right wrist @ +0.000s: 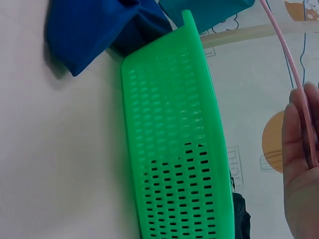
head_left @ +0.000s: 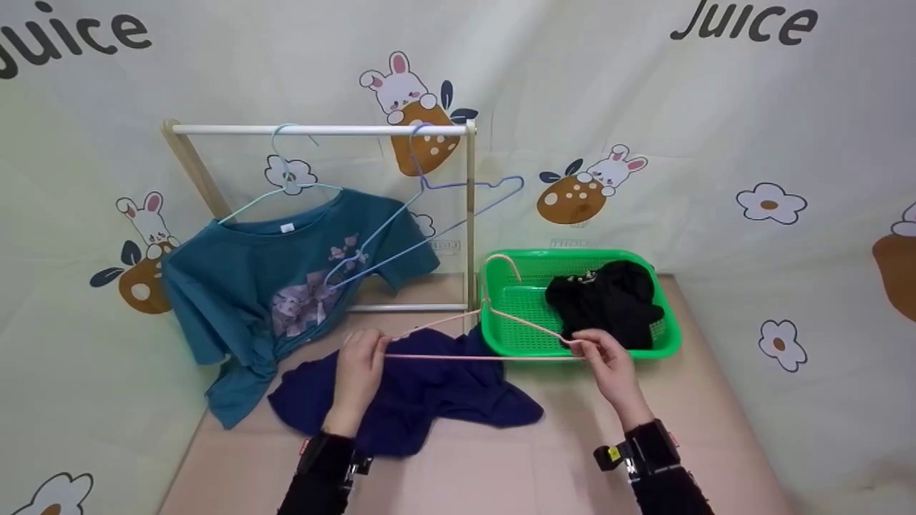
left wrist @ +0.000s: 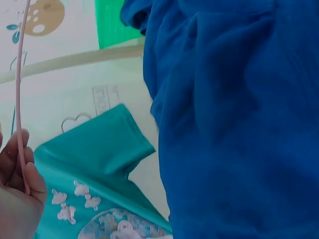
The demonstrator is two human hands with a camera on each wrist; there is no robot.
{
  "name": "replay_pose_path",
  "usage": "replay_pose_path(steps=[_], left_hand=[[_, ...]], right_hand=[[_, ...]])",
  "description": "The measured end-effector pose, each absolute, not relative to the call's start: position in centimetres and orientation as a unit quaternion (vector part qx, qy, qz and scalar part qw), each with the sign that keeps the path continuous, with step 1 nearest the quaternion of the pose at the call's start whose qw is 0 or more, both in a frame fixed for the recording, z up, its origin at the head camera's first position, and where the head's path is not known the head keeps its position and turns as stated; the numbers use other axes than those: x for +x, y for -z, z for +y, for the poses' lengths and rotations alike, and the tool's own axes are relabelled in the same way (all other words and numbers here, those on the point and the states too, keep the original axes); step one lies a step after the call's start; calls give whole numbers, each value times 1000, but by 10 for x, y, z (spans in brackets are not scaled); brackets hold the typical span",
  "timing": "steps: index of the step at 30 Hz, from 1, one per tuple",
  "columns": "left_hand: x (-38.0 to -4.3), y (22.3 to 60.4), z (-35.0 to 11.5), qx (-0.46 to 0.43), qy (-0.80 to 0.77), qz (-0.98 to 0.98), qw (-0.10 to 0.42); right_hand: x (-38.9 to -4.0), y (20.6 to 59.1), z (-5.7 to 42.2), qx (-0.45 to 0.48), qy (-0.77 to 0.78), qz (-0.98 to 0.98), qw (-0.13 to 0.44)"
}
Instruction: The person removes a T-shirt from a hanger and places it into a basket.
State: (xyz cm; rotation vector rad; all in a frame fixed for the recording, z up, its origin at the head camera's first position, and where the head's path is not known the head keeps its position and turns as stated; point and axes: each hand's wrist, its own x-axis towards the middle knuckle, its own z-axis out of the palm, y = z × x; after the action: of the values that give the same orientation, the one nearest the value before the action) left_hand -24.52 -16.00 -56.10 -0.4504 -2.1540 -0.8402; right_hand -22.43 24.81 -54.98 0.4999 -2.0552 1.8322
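A pink clothes hanger is held level over the table, its hook pointing up and away from me. My left hand grips its left end, the thumb and fingers closing on the thin bar. At the right end my right hand pinches the hanger's corner, in front of the green basket. Beneath the hanger and my left hand lies a crumpled navy blue garment. In the right wrist view, the pink bar runs up from the right fingers.
A rack with a white rail and wooden posts stands at the back left. From it hang a teal T-shirt on a pale green hanger and a bare purple hanger. Black clothing lies inside the basket. Printed cloth surrounds the table.
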Motion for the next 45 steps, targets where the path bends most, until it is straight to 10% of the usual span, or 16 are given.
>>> replay_pose_path(steps=[45], left_hand=[[-239,514,-300,219,427,-762,435]], right_hand=[[-219,579,249,120,-638,-756,83]])
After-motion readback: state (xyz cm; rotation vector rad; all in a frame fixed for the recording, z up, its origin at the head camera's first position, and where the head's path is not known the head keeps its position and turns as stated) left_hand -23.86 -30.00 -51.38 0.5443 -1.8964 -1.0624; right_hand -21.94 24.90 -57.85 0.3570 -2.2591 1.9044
